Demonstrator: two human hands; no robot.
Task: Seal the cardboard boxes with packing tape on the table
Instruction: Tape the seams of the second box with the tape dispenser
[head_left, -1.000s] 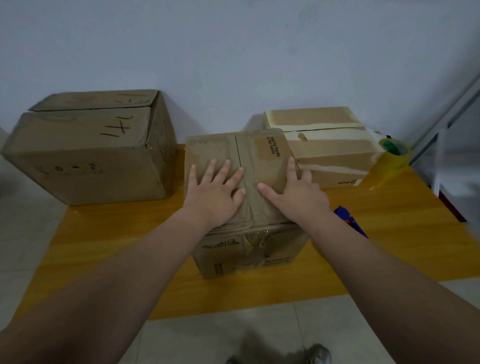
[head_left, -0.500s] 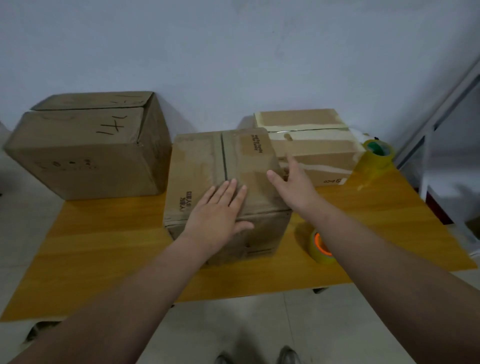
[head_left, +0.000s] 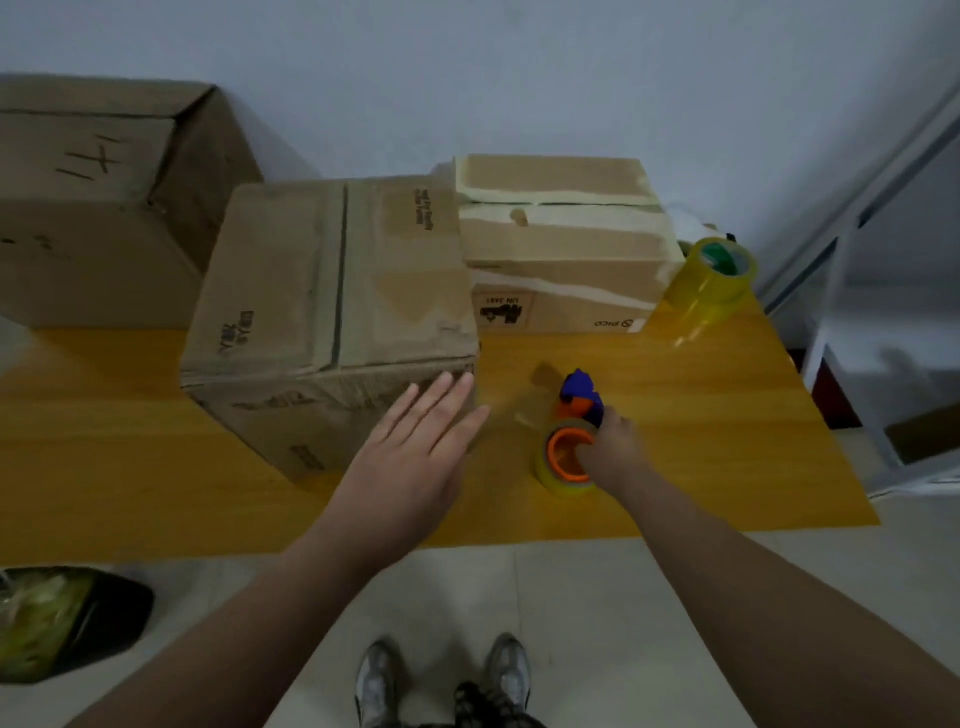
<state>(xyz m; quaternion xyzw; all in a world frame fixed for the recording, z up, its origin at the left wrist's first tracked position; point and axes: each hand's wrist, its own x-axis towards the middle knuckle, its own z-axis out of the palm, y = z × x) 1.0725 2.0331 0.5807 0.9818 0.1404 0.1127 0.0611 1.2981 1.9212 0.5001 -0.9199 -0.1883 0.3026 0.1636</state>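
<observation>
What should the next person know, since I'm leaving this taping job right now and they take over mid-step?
Left grip: open, fingers straight, by the near right corner of the middle box; contact unclear.
Right grip: holds the tape dispenser on the table, right of that box.
Spare yellow tape roll: far right, beside the back box.
Done: the back box carries pale tape strips; the middle box has its flaps closed.
Left: tape the top seam of the middle box, which shows no fresh tape; then check the large box at left.
</observation>
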